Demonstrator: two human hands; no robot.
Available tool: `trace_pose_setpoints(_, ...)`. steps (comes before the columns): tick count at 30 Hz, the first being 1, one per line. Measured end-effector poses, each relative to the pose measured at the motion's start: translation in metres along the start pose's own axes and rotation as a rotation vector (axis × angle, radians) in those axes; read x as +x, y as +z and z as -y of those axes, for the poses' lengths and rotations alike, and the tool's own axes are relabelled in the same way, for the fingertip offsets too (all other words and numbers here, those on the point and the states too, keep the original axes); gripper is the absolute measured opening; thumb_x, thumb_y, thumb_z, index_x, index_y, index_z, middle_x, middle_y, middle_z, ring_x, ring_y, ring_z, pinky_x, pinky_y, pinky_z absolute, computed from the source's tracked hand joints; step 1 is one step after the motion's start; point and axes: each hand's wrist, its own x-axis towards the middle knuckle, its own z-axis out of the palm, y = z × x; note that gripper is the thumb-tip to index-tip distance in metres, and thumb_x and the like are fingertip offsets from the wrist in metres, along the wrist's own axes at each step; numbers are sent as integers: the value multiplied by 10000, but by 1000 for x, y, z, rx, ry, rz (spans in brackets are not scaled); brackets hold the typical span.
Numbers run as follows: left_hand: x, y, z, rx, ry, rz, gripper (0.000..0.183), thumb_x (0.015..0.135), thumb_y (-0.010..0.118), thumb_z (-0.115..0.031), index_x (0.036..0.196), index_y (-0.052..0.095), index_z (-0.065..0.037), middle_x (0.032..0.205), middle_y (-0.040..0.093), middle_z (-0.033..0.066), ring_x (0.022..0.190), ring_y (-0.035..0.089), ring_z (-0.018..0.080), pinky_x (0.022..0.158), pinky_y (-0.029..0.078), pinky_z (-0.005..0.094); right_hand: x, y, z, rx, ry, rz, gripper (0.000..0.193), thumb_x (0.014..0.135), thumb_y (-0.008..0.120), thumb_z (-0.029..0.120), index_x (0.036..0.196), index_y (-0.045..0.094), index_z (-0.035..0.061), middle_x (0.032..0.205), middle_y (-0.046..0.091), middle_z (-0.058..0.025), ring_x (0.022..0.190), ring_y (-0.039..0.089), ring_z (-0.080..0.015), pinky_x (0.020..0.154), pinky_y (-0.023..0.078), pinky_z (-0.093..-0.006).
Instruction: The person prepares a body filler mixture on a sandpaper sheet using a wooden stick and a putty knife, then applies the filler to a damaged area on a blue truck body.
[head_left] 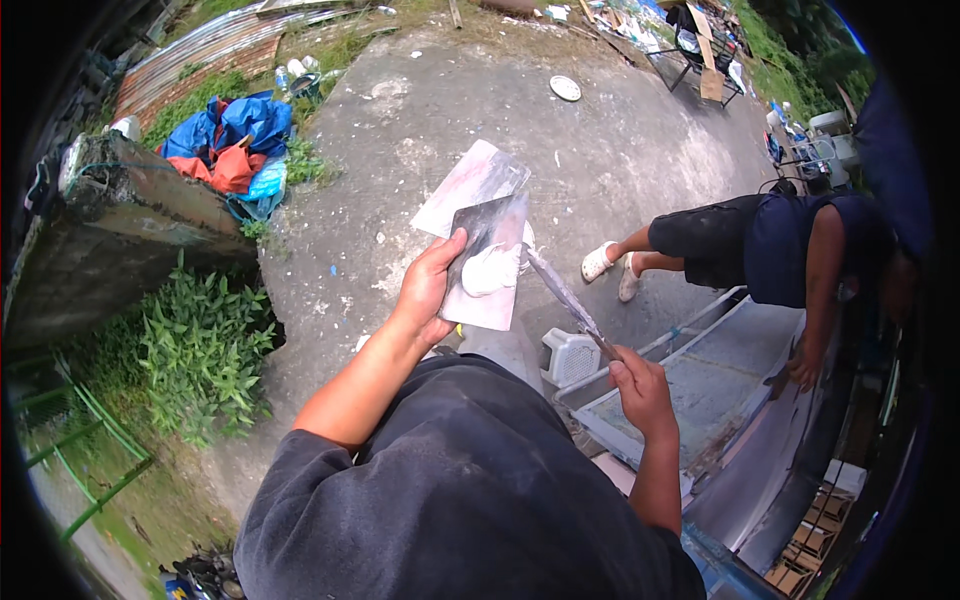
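My left hand (425, 290) grips the side of a thin, flat rectangular plate (490, 312), thumb on top. A thick dab of white paste (488, 270) lies on it. Beyond the plate shows another pale rectangular sheet (462, 195), partly covered; whether I hold this too I cannot tell. In my right hand (645, 395), fingers wrapped round its near end, is a long, narrow spatula (568, 295) smeared with pale paste. Its far end points at the plate's right edge, close to the paste; whether they touch is unclear.
At right, another person in dark clothes (790, 245) bends over a pale panel (690, 370), one hand at its edge. A white plastic crate-like thing (571, 357) stands near my right. Blue and orange tarpaulins (235, 150) are heaped on a low wall (150, 200); leafy plants (205, 360) grow at left.
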Motion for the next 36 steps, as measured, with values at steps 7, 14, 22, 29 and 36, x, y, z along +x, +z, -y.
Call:
trace_pose_setpoints(7, 35, -23, 0, 32, 47, 26, 407, 1032, 480, -254, 1360, 438, -16, 1251, 612, 147, 1100, 651, 253, 964, 536, 421, -5, -6, -23, 404, 286, -105, 294, 1032, 464, 233, 1135, 608, -2, 684, 612, -38, 546, 519, -85, 523, 416, -252)
trace_pose_setpoints(14, 71, -105, -11, 171, 5, -180, 382, 1026, 480, -263, 1304, 505, -4, 1129, 676, 127, 997, 683, 240, 904, 556, 384, 58, 43, -93, 261, 615, 85, 277, 1001, 475, 272, 1049, 531, 4, 809, 652, -197, 674, 616, -308, 648, 476, -413)
trace_pose_setpoints(22, 137, -178, 25, 1058, -533, -352, 353, 977, 602, -296, 1147, 599, 14, 1102, 645, 72, 997, 598, 158, 913, 456, 286, 162, 141, -248, 96, 602, 290, 270, 960, 454, 193, 1138, 534, 7, 1071, 631, -312, 1009, 591, -504, 870, 463, -555)
trace_pose_setpoints(29, 219, -246, 90, 1979, -723, 492, 325, 993, 522, -277, 1081, 628, 17, 1541, 281, 259, 1096, 617, 407, 966, 469, 468, 276, 187, -282, -7, 469, 451, 271, 955, 456, 115, 1177, 589, 33, 1107, 648, -250, 1053, 638, -410, 880, 505, -507)
trace_pose_setpoints(36, 301, -246, 154, 2219, -748, 597, 233, 972, 530, -220, 1068, 654, -47, 1595, 141, 257, 1016, 652, 404, 873, 523, 493, 323, 243, -309, -96, 341, 409, 244, 924, 487, 96, 1084, 654, 20, 1066, 650, -277, 974, 687, -372, 820, 568, -440)
